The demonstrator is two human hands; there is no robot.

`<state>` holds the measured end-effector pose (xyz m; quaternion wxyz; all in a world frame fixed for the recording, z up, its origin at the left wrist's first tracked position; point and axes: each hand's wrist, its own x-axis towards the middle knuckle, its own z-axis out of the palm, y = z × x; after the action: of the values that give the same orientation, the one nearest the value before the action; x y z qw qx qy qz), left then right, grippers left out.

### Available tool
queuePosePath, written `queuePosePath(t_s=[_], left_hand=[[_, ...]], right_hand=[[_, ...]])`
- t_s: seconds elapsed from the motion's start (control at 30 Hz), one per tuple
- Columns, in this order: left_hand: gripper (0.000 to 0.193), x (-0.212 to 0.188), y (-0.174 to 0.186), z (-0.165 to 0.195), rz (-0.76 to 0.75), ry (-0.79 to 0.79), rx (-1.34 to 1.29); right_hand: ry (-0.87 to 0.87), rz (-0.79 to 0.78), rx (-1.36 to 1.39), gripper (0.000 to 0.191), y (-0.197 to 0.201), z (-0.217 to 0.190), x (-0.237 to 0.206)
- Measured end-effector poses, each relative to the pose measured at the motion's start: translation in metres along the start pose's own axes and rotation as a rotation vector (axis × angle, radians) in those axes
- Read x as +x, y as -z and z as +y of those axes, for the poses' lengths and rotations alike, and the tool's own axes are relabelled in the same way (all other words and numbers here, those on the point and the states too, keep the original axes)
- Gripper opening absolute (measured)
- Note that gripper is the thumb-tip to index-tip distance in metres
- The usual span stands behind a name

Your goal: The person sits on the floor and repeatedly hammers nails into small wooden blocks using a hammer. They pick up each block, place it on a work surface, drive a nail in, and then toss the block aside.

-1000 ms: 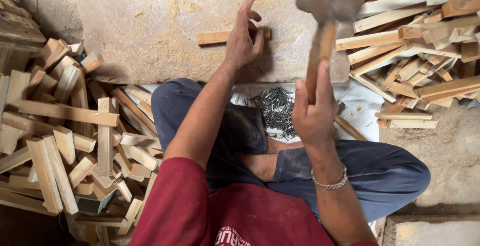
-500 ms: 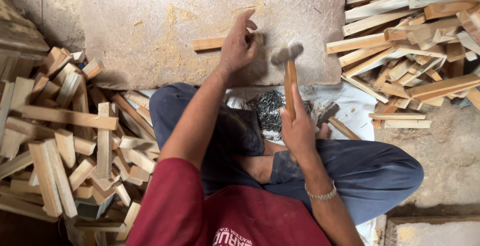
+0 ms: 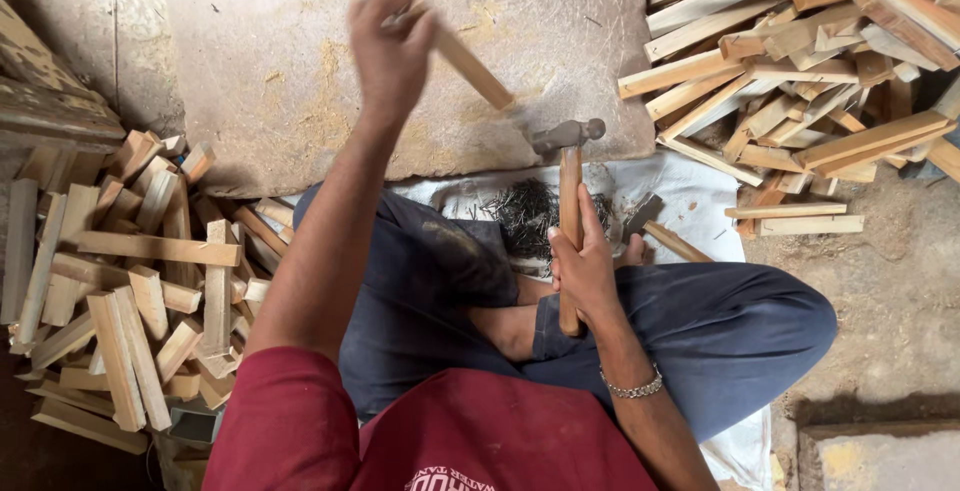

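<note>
I sit cross-legged on the floor before a flat stone slab (image 3: 300, 81). My left hand (image 3: 390, 46) is raised over the slab and grips a short wooden strip (image 3: 470, 66); both are blurred with motion. My right hand (image 3: 585, 266) holds a wooden-handled hammer (image 3: 570, 191) upright near my knee, its metal head resting low at the slab's front edge. A heap of small dark nails (image 3: 530, 211) lies on a white cloth between my knees and the slab.
A pile of cut wooden blocks (image 3: 130, 281) lies at my left. More wooden strips (image 3: 800, 61) are heaped at the right. A second hammer (image 3: 655, 226) lies on the white cloth (image 3: 700, 191) near my right knee.
The hammer has come down from high above the slab to rest low by my knee. My left hand has lifted the wooden strip off the slab and swung it leftward.
</note>
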<state>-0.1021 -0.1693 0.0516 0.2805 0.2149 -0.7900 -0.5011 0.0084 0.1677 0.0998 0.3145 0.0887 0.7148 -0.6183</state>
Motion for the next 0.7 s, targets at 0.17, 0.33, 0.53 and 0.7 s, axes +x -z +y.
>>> queuePosePath(t_s=[0.17,0.33,0.53,0.7], left_hand=[[0.032,-0.038,0.031,-0.025,0.047,0.523,0.215],[0.044,-0.064,0.030,-0.021,-0.050,0.048,0.731],[0.020,-0.061,-0.013,-0.026,-0.449,-0.204,0.717],[0.027,-0.056,-0.026,-0.029,-0.271,-0.318,0.818]], right_hand=[[0.033,-0.030,0.016,0.081,0.002,-0.002,0.000],[0.010,-0.011,0.025,0.081,0.003,-0.001,0.000],[0.003,-0.017,0.046,0.082,0.000,-0.003,0.002],[-0.031,-0.010,0.018,0.081,-0.001,-0.005,0.002]])
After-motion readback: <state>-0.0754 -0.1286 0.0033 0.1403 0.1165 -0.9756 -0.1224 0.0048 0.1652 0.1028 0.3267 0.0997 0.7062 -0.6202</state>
